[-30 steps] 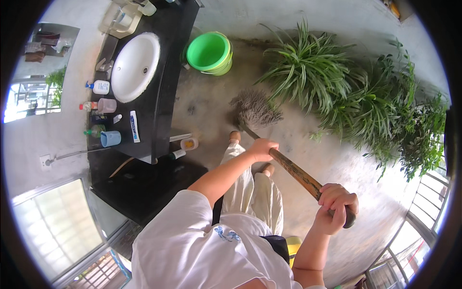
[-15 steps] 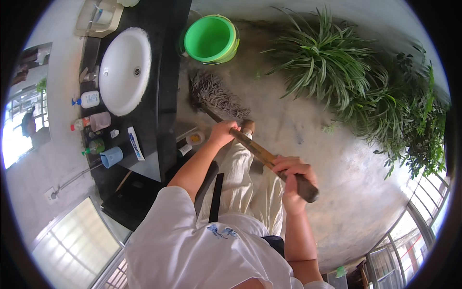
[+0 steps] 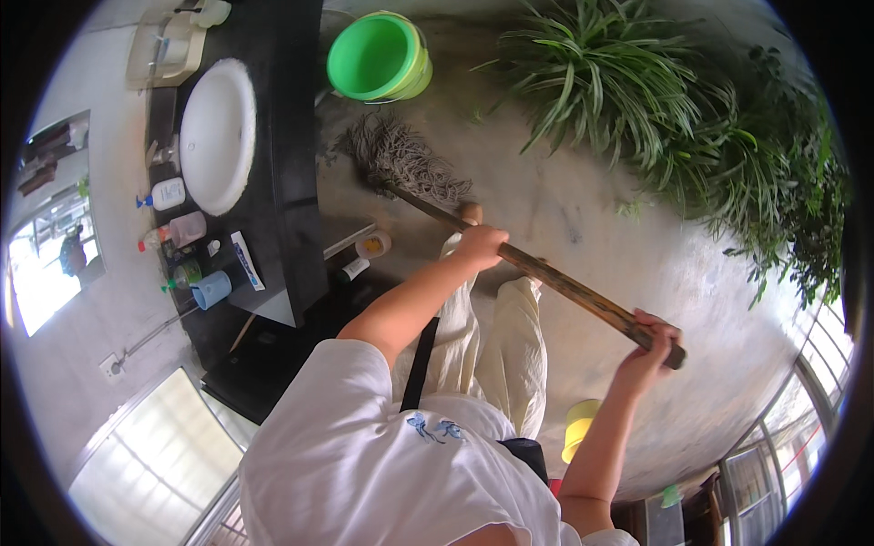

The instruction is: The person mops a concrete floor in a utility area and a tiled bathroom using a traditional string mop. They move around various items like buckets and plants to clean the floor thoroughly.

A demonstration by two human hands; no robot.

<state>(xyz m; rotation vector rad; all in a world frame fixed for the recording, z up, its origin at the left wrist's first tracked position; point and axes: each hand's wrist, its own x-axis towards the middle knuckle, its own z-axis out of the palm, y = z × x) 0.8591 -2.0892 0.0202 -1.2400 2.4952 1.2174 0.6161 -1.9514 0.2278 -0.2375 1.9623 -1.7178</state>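
Note:
A string mop lies across in front of me, its wooden handle (image 3: 569, 289) slanting from upper left to lower right. Its grey, stringy mop head (image 3: 405, 159) spreads on the floor below the green bucket (image 3: 371, 59), close to the black counter's base. My left hand (image 3: 481, 247) is wrapped round the middle of the handle, above my legs. Near the handle's butt end, out to the right, my right hand (image 3: 651, 348) grips with its fingers curled over the wood. The strands end close by the tip of my shoe (image 3: 470, 213).
Leafy potted plants (image 3: 619, 86) crowd the right wall. On the left, a black counter (image 3: 289, 136) carries a white sink (image 3: 218, 136), a soap bottle (image 3: 167, 193), a blue cup (image 3: 211, 289) and a toothpaste tube (image 3: 247, 261). A yellow container (image 3: 579, 428) stands beside my right forearm.
Both hands have moved right with the handle, the right hand farthest and slightly down. The mop head stays near the bucket. The yellow container has come into view.

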